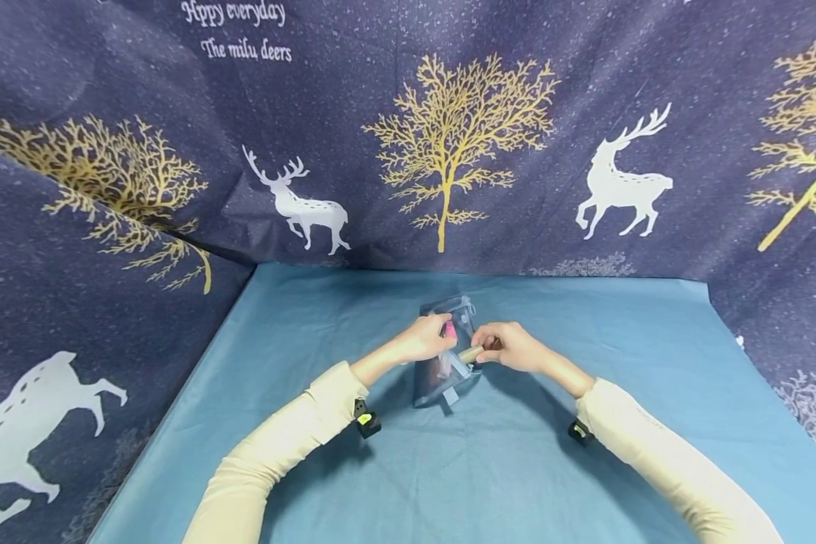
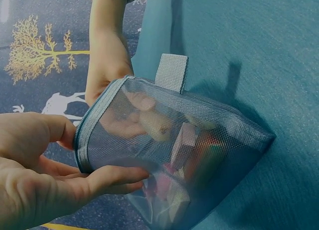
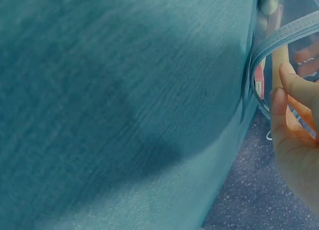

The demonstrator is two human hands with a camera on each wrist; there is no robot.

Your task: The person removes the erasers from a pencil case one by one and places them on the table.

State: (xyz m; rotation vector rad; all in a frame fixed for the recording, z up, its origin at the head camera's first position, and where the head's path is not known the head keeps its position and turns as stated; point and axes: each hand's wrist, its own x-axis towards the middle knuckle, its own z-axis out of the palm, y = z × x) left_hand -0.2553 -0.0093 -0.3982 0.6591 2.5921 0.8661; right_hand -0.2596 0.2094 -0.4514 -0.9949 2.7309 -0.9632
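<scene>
A dark mesh zipper pouch with a grey fabric tab is held up over the blue cloth. My left hand grips it by the rim of its opening, thumb and fingers on either side of the mesh in the left wrist view. At the mouth, my right hand pinches a tan cylindrical piece, its tip showing through the mesh. Several small items sit inside, among them a pink piece; the mesh blurs their kinds.
Blue cloth covers the table. Behind it hangs a dark blue curtain printed with deer and trees; another dark stretch runs along the left side. A small black camera is strapped below the left sleeve.
</scene>
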